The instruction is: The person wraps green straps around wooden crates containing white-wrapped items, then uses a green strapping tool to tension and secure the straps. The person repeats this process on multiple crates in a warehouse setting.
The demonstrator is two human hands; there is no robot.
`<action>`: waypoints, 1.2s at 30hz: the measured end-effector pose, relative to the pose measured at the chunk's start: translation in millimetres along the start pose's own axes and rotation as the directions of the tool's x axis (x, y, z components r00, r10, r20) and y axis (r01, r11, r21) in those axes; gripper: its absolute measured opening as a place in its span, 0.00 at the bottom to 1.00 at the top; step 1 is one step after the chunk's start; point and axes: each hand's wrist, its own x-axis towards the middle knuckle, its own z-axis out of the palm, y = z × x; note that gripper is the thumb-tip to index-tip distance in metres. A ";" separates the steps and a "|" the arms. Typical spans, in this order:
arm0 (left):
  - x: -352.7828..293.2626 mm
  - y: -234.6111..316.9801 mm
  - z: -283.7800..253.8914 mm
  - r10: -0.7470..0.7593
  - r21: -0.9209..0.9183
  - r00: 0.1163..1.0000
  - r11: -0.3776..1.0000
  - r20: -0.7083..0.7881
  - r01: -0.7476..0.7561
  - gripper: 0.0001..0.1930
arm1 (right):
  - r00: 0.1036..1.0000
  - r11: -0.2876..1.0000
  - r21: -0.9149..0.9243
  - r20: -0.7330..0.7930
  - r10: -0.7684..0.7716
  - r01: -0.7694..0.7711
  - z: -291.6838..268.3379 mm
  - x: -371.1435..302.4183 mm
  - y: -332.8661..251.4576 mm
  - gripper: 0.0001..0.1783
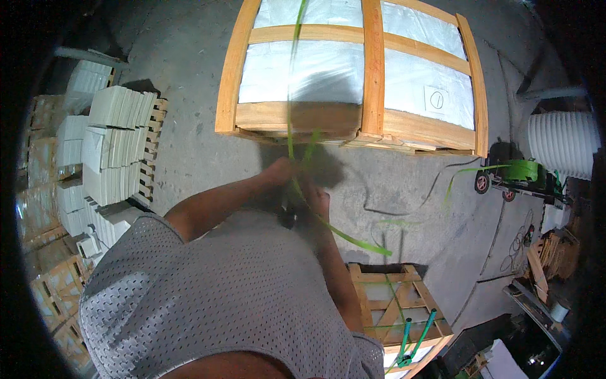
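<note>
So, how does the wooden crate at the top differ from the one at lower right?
The top crate looks larger in the picture than the lower crate. The top crate's visible bars cross squarely, while the lower crate has a slanting slat. A green-handled tool shows at the lower crate, none at the top crate. Both have wooden frames around pale contents.
</note>
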 end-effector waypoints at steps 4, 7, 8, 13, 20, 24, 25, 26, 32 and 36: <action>-11.7 14.7 2.9 0.015 -0.209 0.981 0.976 -0.194 -0.056 0.15 | 0.992 0.821 -0.562 0.118 -0.041 0.100 -43.4 -70.4 32.8 0.19; -19.9 36.7 -10.9 -0.172 -0.396 0.975 0.912 -0.141 0.104 0.14 | 0.999 0.889 -0.457 -0.033 0.006 -0.021 -53.8 -112.8 19.4 0.18; -17.9 44.2 -16.4 -0.190 -0.399 0.973 0.909 -0.131 0.124 0.14 | 0.999 0.861 -0.506 -0.021 0.039 -0.044 -54.2 -120.7 7.8 0.18; 4.7 68.5 -32.3 -0.083 -0.370 0.988 0.929 -0.129 0.029 0.14 | 0.992 0.837 -0.534 -0.097 0.082 -0.121 -28.8 -113.0 -62.4 0.17; 0.3 89.9 -42.9 0.331 0.007 0.941 0.944 -0.074 -0.331 0.12 | 0.844 0.823 -0.403 -0.187 -0.502 0.400 50.4 -20.3 -147.4 0.17; -14.4 100.5 -56.8 0.488 0.021 0.871 0.873 -0.058 -0.488 0.12 | 0.858 0.773 -0.485 -0.084 -0.506 0.409 82.6 31.7 -161.3 0.17; -15.7 101.8 -61.2 0.459 0.040 0.887 0.888 -0.047 -0.457 0.13 | 0.876 0.800 -0.458 -0.086 -0.475 0.389 87.4 40.4 -162.9 0.17; -14.9 102.4 -67.1 0.401 0.108 0.916 0.911 -0.016 -0.397 0.13 | 0.897 0.822 -0.444 -0.084 -0.434 0.356 89.7 44.5 -163.7 0.16; -13.2 91.5 -84.7 0.144 0.124 0.982 0.979 0.123 -0.159 0.19 | 0.923 0.930 -0.164 -0.150 -0.353 0.329 97.0 26.6 -178.4 0.14; -16.9 80.8 -81.2 0.092 -0.258 0.993 0.964 0.074 -0.070 0.21 | 0.895 0.907 0.132 -0.268 -0.357 0.401 111.2 12.5 -188.6 0.14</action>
